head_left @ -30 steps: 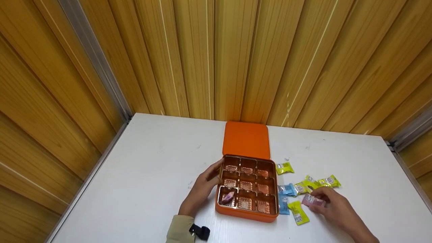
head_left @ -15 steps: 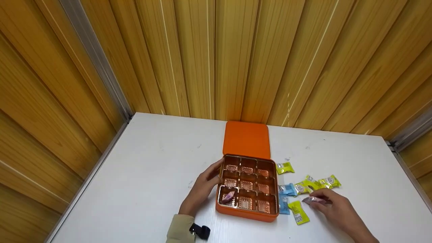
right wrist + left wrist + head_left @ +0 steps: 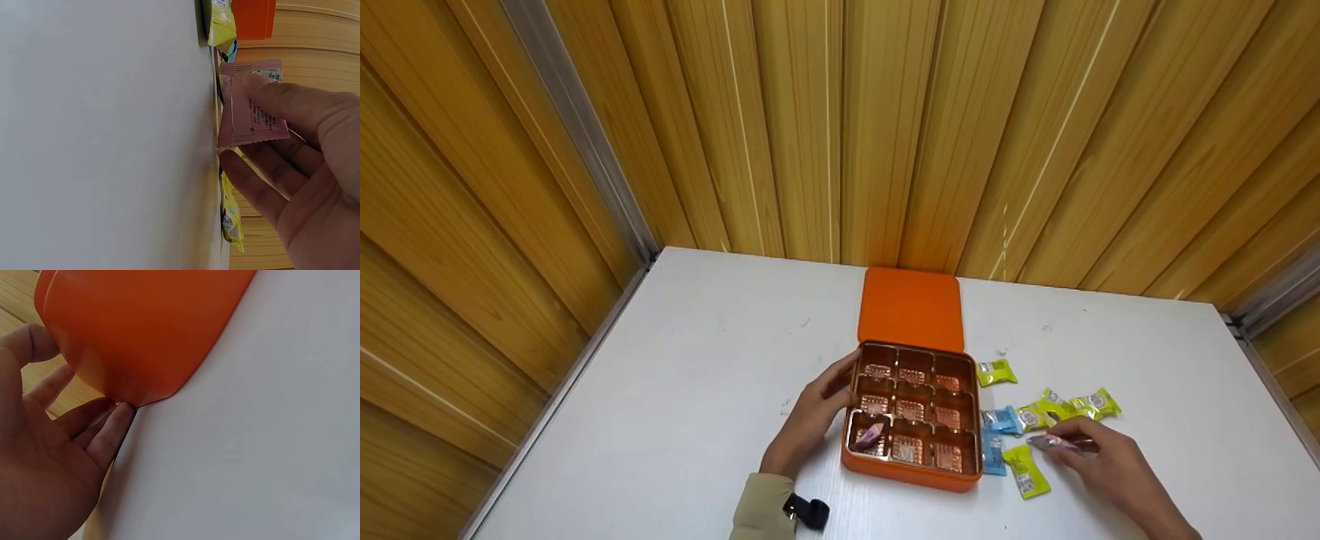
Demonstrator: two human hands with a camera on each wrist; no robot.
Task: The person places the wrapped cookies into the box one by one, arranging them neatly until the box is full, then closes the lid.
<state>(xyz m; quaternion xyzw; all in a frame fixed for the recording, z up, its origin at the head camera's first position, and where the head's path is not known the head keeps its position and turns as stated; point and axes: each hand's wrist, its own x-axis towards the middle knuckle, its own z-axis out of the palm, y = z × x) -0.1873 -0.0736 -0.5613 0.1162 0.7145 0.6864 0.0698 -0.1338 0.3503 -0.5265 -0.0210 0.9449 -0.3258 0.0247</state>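
Note:
An open orange box (image 3: pixel 911 478) with nine gold compartments lies on the white table (image 3: pixel 682 420). One pink sachet (image 3: pixel 868 435) lies in its near-left compartment. My left hand (image 3: pixel 814 420) rests with straight fingers (image 3: pixel 109 433) against the box's left wall (image 3: pixel 140 326). To the right of the box, my right hand (image 3: pixel 1099 457) pinches another pink sachet (image 3: pixel 250 107) between thumb and fingers, just above the table. Yellow sachets (image 3: pixel 1027 471) and blue sachets (image 3: pixel 997 420) lie loose between the box and that hand.
The orange lid (image 3: pixel 911 307) lies flat behind the box. More yellow sachets (image 3: pixel 1091 405) sit to the right, one (image 3: pixel 994 371) near the box's far corner. Wooden panel walls (image 3: pixel 840 127) close the table's back and sides.
My right hand has tipped the pink sachet from flat to nearly edge-on, just off the table. My left hand and the box stay put.

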